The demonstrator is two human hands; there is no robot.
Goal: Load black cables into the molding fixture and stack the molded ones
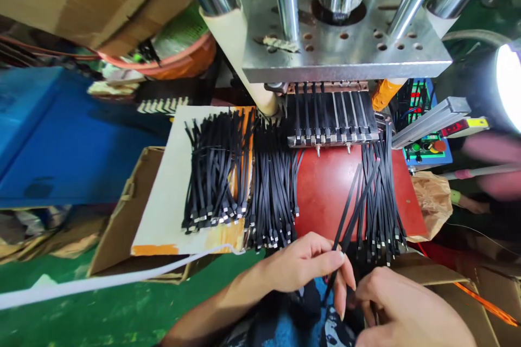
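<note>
My left hand pinches flat black cables between thumb and fingers, just in front of the red work plate. My right hand is beside it, lower and to the right, with curled fingers; whether they hold anything is hidden. Beyond both hands, a metal fixture has black cables in its left slots, and bare metal strips show among its right slots. A bundle of black cables with small metal plug ends lies on the right of the red plate.
Above the fixture hangs a thick steel press plate with round columns. More cable bundles lie on a white board at left. A control box, a bright lamp and a brown paper bag are at right. Another person's hand shows there.
</note>
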